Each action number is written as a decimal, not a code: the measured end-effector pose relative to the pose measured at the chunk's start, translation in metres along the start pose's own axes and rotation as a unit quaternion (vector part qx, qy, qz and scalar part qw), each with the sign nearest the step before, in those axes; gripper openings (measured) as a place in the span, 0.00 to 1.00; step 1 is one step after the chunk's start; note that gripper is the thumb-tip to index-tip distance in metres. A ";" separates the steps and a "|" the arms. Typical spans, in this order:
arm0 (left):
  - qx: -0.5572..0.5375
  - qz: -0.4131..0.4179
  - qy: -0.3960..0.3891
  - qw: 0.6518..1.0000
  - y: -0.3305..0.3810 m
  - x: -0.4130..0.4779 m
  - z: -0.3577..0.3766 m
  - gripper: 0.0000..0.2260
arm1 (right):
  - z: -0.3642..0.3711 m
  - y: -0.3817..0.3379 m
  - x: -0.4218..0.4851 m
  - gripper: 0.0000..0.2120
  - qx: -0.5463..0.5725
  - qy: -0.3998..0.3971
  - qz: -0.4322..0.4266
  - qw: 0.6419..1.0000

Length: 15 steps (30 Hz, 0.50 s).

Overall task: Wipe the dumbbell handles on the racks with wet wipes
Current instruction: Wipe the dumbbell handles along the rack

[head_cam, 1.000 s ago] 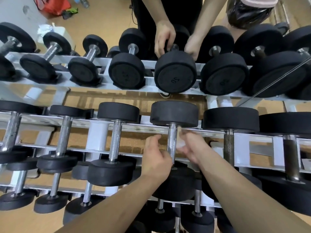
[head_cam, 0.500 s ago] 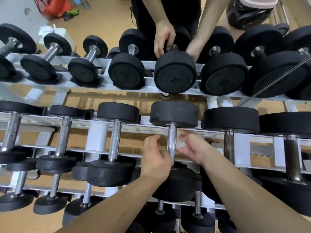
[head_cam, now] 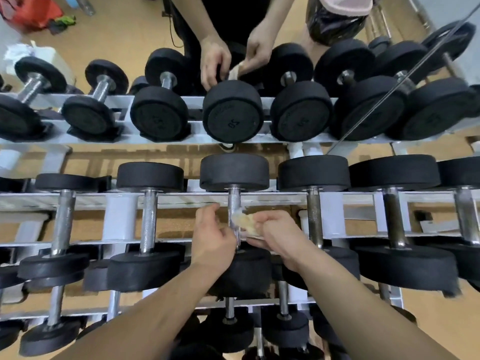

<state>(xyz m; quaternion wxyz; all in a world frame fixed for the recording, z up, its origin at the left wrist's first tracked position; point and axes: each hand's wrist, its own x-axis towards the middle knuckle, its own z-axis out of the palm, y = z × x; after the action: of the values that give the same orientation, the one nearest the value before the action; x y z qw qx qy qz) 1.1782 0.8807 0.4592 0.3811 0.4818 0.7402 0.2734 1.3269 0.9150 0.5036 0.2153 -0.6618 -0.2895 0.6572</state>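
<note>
A black dumbbell lies on the white rack (head_cam: 181,198) in front of me, its steel handle (head_cam: 234,201) running away from me. My right hand (head_cam: 278,235) pinches a crumpled, yellowish wet wipe (head_cam: 245,222) against the right side of that handle. My left hand (head_cam: 213,237) sits at the handle's left side with curled fingers; whether it touches the wipe or the bar I cannot tell. The handle's near part is hidden by both hands.
Across the far rack (head_cam: 197,102), another person's hands (head_cam: 215,61) work a wipe (head_cam: 235,71) on a dumbbell there. Dumbbells fill both racks left and right. A thin rod (head_cam: 389,92) slants at the right. A lower tier of dumbbells (head_cam: 228,326) sits under my arms.
The wipe now bunches out from the handle under my right hand, which has moved slightly right. The other person's hands have lifted and now hold a wipe above their dumbbell.
</note>
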 end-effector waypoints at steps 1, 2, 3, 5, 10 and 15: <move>0.013 0.010 -0.002 1.000 0.003 -0.002 0.002 0.24 | -0.008 -0.001 -0.007 0.13 -0.005 0.019 -0.003 1.000; 0.031 0.020 -0.003 0.999 0.004 -0.003 0.002 0.23 | -0.015 -0.002 -0.013 0.13 -0.002 0.042 -0.001 0.999; 0.055 0.032 -0.004 0.998 0.003 -0.003 0.002 0.22 | -0.021 -0.001 -0.017 0.13 0.019 0.061 0.005 0.998; 0.134 0.093 -0.004 0.987 0.007 -0.004 0.002 0.20 | -0.036 -0.001 -0.032 0.09 0.087 0.072 0.022 0.993; 0.148 0.245 -0.078 0.955 0.064 -0.023 0.021 0.20 | -0.080 0.010 -0.069 0.04 0.151 0.056 0.017 0.987; -0.108 0.084 -0.251 0.958 0.132 -0.083 0.077 0.17 | -0.140 0.027 -0.101 0.10 0.185 0.042 -0.013 0.982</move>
<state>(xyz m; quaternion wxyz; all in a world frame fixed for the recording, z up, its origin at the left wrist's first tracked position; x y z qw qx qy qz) 1.3288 0.8587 0.5433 0.5799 0.5514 0.5438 0.2528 1.4719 0.8413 0.5669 0.3548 -0.6335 -0.1620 0.6682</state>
